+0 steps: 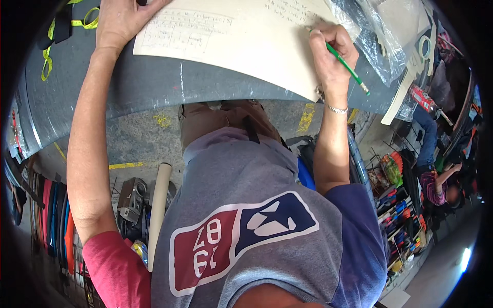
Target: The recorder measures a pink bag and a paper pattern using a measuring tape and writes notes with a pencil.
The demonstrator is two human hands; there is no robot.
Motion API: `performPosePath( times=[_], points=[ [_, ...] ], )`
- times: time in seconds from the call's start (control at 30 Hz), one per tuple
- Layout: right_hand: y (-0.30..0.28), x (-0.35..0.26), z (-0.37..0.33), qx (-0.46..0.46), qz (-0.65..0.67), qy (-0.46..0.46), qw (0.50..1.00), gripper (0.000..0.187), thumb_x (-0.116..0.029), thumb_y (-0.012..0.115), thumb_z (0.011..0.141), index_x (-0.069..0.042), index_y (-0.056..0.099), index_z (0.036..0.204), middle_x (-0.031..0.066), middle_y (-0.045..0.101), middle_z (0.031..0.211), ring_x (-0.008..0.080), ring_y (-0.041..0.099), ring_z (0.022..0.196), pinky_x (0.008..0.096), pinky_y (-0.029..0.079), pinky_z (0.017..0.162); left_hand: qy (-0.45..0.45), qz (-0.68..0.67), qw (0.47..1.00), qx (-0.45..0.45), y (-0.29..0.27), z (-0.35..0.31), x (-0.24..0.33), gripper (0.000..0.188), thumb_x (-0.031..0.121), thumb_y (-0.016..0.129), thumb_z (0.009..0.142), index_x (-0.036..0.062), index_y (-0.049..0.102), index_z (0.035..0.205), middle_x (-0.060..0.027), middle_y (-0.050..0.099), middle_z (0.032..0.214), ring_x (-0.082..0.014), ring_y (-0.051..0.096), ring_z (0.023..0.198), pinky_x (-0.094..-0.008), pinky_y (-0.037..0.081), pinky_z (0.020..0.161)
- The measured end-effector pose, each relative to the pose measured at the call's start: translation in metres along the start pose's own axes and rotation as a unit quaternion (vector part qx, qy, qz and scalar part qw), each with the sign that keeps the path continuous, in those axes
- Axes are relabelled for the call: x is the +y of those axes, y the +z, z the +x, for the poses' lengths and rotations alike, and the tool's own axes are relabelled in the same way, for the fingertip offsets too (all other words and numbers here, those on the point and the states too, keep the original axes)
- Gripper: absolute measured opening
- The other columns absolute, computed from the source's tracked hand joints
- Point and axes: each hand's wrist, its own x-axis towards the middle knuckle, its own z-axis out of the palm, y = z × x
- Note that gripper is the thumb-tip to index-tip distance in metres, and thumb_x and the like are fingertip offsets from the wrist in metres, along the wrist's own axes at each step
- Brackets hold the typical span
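Observation:
My right hand point(333, 54) is closed round a green pencil point(348, 69). The pencil's tip meets a large cream sheet of paper point(251, 49) with handwriting and a drawn table on it, and its back end slants toward me. At the sheet's upper left lies my left hand point(122, 21), thumb stretched out over the paper's edge. The picture's upper rim cuts off its other fingers. Something small and dark shows beside that thumb, too cropped to name. Under the sheet is a dark grey worktable point(149, 82), whose near edge runs just in front of my body.
A yellow measuring tape point(47, 64) lies at the table's far left. Clear plastic wrap point(377, 43), a roll of tape point(424, 47) and a red tool point(422, 97) are at the right. Material rolls point(160, 205) stand below, and another person point(439, 187) is at far right.

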Motion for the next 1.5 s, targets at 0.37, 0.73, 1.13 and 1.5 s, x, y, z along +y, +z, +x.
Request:
performPosePath(
  times=[0.37, 0.73, 1.13, 1.5],
  points=[
    [0.005, -0.003, 0.0, 0.02, -0.016, -0.015, 1.0, 0.019, 0.003, 0.07, 0.087, -0.002, 0.055, 0.078, -0.0022, 0.06, 0.076, 0.0036, 0.053, 0.072, 0.0203, 0.047, 0.069, 0.141, 0.066, 0.984, 0.091, 0.043, 0.009, -0.075, 0.078, 0.076, 0.069, 0.083, 0.011, 0.068, 0.126, -0.0184, 0.069, 0.111, -0.0367, 0.072, 0.097, -0.0504, 0.059, 0.085],
    [0.001, 0.004, 0.001, 0.018, 0.004, -0.013, 1.0, 0.019, 0.006, 0.067, 0.088, -0.002, 0.053, 0.077, 0.0, 0.062, 0.079, 0.0048, 0.054, 0.075, 0.021, 0.048, 0.074, 0.143, 0.083, 0.982, 0.094, 0.043, 0.014, -0.081, 0.076, 0.071, 0.071, 0.083, 0.0102, 0.065, 0.128, -0.0195, 0.066, 0.119, -0.0377, 0.068, 0.102, -0.0494, 0.055, 0.087],
    [-0.001, 0.006, 0.0, 0.016, -0.007, -0.022, 1.0, 0.021, 0.006, 0.068, 0.087, -0.002, 0.052, 0.076, 0.0029, 0.066, 0.081, 0.0062, 0.057, 0.077, 0.0217, 0.048, 0.072, 0.019, 0.025, 0.999, -0.009, 0.03, 0.009, -0.05, 0.082, 0.062, 0.075, 0.082, 0.0076, 0.056, 0.14, -0.0191, 0.05, 0.145, -0.0384, 0.048, 0.134, -0.05, 0.039, 0.112],
    [0.0, 0.002, 0.0, 0.025, -0.007, -0.037, 0.999, 0.02, 0.005, 0.067, 0.086, -0.001, 0.052, 0.076, 0.0031, 0.066, 0.082, 0.0061, 0.056, 0.077, 0.0217, 0.048, 0.072, 0.026, 0.019, 0.999, -0.004, 0.034, 0.009, -0.054, 0.078, 0.062, 0.076, 0.082, 0.0077, 0.058, 0.136, -0.019, 0.053, 0.14, -0.0385, 0.052, 0.13, -0.0496, 0.042, 0.109]
  ],
)
